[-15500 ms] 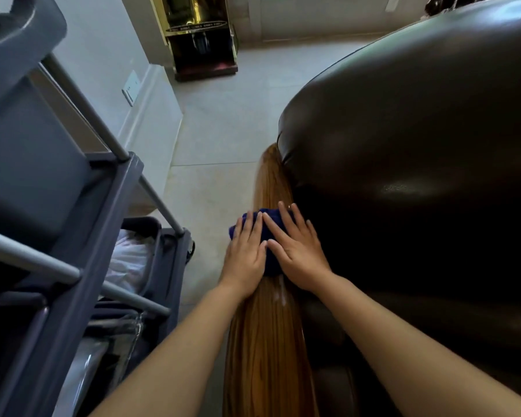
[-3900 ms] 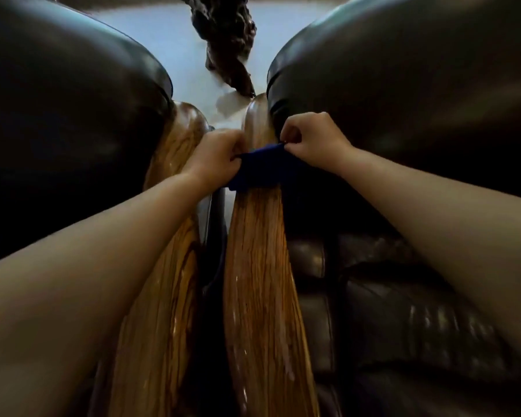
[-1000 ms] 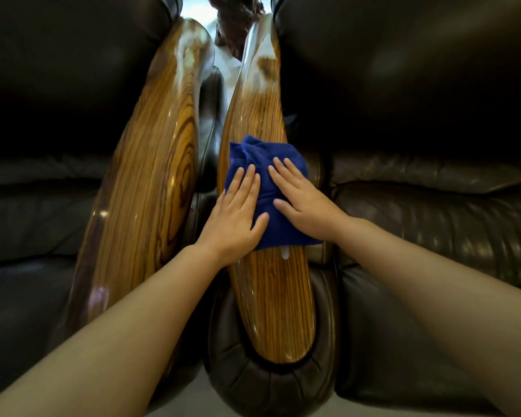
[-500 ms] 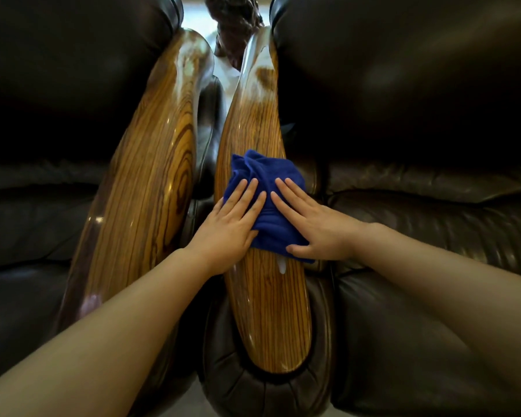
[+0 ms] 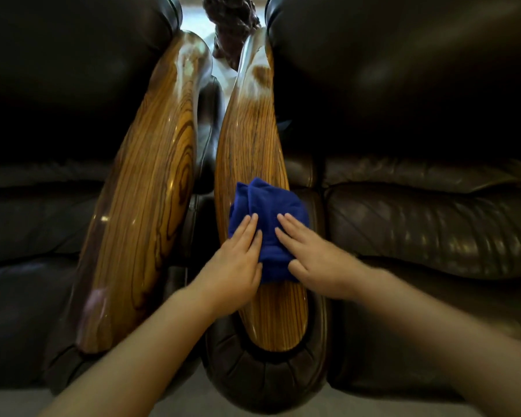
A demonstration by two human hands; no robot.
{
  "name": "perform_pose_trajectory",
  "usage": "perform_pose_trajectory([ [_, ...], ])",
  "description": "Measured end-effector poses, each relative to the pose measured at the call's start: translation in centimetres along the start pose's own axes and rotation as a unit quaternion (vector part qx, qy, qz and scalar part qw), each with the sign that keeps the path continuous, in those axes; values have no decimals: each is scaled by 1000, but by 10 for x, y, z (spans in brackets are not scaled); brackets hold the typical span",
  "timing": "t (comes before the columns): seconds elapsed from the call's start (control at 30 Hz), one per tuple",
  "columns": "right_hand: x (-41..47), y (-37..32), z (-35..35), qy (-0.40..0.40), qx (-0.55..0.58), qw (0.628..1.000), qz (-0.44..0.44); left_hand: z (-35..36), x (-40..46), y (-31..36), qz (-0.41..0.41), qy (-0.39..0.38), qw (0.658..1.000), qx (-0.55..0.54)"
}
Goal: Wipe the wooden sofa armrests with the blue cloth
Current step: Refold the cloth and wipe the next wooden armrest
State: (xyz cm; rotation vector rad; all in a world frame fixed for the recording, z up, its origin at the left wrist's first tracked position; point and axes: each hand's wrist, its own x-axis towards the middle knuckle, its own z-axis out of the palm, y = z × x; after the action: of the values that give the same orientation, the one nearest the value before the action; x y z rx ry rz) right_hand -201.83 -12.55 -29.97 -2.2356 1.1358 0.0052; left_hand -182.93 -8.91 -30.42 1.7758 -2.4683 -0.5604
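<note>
So on the left there's one glossy wooden armrest (image 5: 145, 188) sitting bare, striped grain and all. Next to it, the right armrest (image 5: 250, 139) has the bunched-up blue cloth (image 5: 268, 218) near its front end. Left hand (image 5: 232, 266) and right hand (image 5: 316, 260) both lie flat with fingers spread, pressing the cloth, not gripping it. Compared to half a second back, cloth and hands have slid closer to the front tip.

Living room or lounge, seating area.
Two dark leather sofas (image 5: 418, 224) side by side, glossy wooden armrests (image 5: 151, 188) nearly touching; pale tiled floor (image 5: 193, 13) and a dark carved wooden piece (image 5: 232, 22) visible beyond them.
</note>
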Motion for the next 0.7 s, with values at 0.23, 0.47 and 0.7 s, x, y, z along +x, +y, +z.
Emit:
perform_pose_trajectory([
  [0.23,17,-8,66,294,9,954,51,49,5,20,-98,170,979,-54],
  [0.47,26,-2,75,298,-39,952,65,61,16,14,-101,202,974,15],
  [0.7,43,-5,53,294,-16,951,94,40,43,10,-96,182,976,73],
])
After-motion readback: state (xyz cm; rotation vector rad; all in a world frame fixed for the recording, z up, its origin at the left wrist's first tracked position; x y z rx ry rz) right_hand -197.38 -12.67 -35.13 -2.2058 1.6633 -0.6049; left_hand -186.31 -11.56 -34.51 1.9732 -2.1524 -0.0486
